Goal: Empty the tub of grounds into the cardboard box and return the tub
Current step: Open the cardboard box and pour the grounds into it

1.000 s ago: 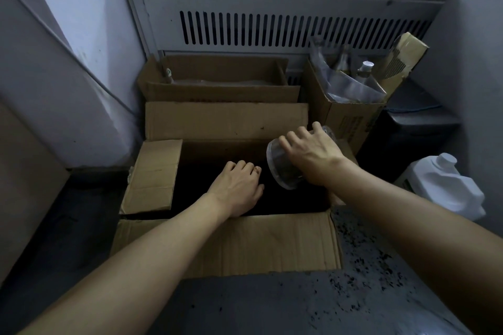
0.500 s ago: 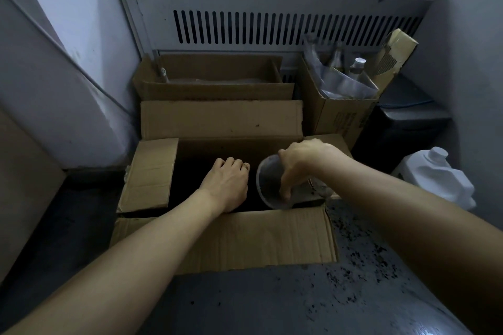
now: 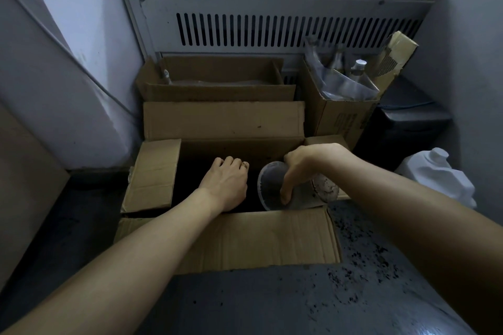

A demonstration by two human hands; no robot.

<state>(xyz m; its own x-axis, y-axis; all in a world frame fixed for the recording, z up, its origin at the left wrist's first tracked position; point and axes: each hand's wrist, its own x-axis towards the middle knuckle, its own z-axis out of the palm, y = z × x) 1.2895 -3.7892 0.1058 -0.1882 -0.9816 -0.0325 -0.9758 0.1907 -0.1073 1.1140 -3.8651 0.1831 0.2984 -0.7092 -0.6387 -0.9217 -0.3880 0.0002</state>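
Observation:
An open cardboard box (image 3: 245, 236) stands on the dark floor in front of me, its inside dark. My right hand (image 3: 304, 168) grips a clear plastic tub (image 3: 272, 187) over the box's right half. The tub lies on its side with its mouth turned left and its speckled base to the right. Dark grounds cling to its inside. My left hand (image 3: 226, 185) reaches down into the middle of the box with its fingers curled; whether it holds anything is hidden.
Dark grounds are scattered on the floor (image 3: 362, 261) right of the box. Behind stand two more cardboard boxes (image 3: 217, 90), one with bottles and plastic (image 3: 345, 81). A white jug (image 3: 438, 174) sits at the right, beside a dark bin (image 3: 408, 122). Walls close in on both sides.
My right hand has brought the tub lower and nearer the box's front edge, turning it further onto its side. My left hand has stayed inside the box.

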